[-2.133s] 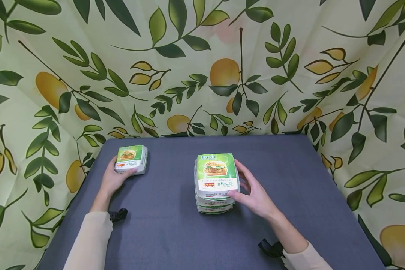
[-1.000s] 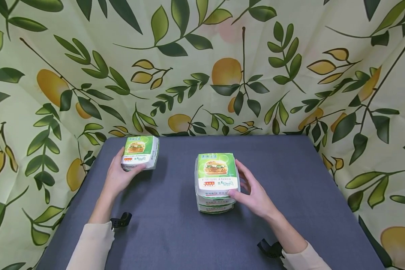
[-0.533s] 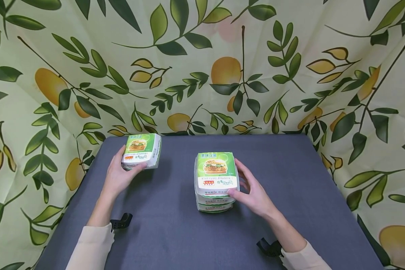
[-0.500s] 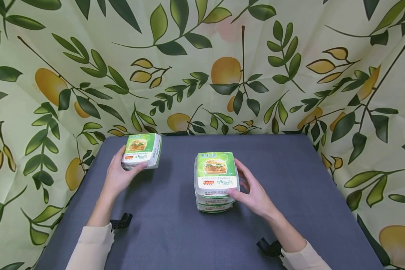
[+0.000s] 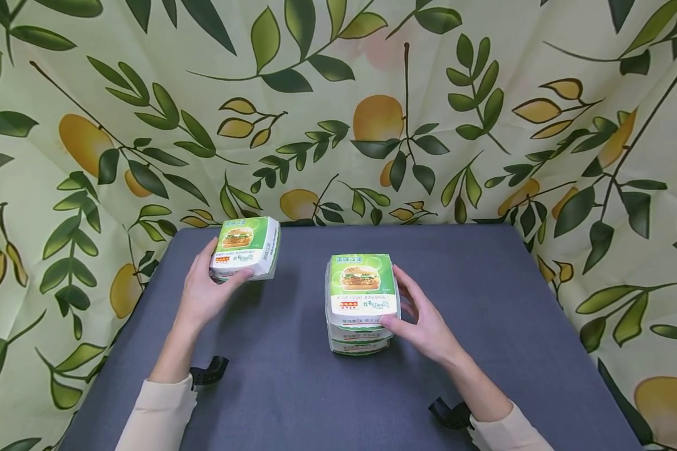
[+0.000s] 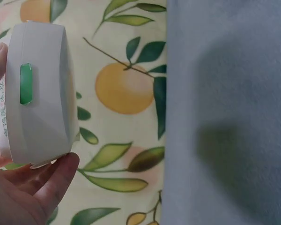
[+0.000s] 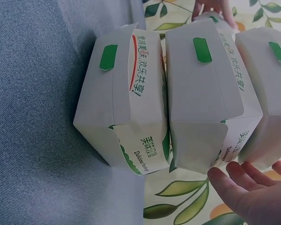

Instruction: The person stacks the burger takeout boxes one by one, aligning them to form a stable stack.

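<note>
My left hand [image 5: 205,293] grips a burger box [image 5: 245,245], green and white with a printed burger, held above the table at the far left with its lid tilted. The left wrist view shows the white side of this box [image 6: 42,93] between thumb and fingers. Three matching boxes stand stacked near the middle, the top box [image 5: 363,285] facing up. My right hand [image 5: 429,326] holds the stack's right side, thumb at the front corner. In the right wrist view its fingertips lie along the edges of the middle box [image 7: 201,89] and top box [image 7: 267,70].
A blue-grey cloth covers the table [image 5: 293,401]. Behind and beside it hangs a curtain [image 5: 316,150] printed with leaves and oranges. A black strap [image 5: 210,371] sits at the left wrist, another strap [image 5: 450,414] at the right.
My left hand has raised its burger box off the table and carried it rightward and away, tilting it. The right hand and the stack stay in place.
</note>
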{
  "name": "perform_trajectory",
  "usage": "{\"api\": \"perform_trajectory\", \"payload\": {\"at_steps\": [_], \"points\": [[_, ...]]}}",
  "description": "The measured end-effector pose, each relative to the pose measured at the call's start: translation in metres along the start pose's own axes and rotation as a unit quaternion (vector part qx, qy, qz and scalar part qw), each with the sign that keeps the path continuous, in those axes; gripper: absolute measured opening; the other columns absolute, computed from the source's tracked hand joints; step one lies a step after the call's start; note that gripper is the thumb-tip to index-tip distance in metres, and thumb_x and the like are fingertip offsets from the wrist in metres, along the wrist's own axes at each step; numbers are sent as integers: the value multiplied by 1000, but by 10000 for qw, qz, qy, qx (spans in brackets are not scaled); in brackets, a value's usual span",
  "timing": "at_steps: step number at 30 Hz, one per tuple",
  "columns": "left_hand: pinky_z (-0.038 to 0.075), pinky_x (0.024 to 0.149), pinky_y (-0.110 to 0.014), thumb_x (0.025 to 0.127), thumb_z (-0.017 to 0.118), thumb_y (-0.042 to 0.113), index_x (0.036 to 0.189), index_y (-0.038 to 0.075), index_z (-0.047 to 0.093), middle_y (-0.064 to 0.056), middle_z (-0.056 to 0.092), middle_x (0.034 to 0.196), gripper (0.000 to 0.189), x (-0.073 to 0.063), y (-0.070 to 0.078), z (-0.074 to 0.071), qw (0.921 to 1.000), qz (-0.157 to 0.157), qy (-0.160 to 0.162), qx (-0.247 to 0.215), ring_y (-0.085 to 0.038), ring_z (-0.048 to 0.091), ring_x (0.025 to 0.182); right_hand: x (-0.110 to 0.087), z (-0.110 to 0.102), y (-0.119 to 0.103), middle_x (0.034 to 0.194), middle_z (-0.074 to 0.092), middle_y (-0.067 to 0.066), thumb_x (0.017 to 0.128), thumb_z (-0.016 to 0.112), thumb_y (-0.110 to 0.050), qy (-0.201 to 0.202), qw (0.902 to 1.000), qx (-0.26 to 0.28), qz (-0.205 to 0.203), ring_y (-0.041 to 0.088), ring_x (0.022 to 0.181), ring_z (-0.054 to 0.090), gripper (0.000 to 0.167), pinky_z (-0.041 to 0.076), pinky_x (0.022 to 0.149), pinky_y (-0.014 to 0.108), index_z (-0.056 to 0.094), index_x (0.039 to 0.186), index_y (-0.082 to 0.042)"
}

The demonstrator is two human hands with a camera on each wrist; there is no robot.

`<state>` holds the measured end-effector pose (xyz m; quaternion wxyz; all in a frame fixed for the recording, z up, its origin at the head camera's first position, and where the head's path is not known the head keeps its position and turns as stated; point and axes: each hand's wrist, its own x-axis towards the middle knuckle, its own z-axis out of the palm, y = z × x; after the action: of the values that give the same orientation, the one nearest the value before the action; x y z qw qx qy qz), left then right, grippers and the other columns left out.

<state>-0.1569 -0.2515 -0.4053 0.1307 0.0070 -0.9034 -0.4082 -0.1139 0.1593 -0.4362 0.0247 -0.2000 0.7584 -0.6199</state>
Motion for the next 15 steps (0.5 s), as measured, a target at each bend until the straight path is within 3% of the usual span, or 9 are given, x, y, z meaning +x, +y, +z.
{"api": "perform_trajectory", "payload": {"at_steps": [15], "points": [[40,94,-51,85,81,46,161,7,25,-22,45,145,102,-5,26,6,9997,228,72,-113,-34,48,119,0,1,-1,159,34,9,92,74,-16,16,10000,-5,11,27,141,36,91,37,107,19,18,163,-14]]}}
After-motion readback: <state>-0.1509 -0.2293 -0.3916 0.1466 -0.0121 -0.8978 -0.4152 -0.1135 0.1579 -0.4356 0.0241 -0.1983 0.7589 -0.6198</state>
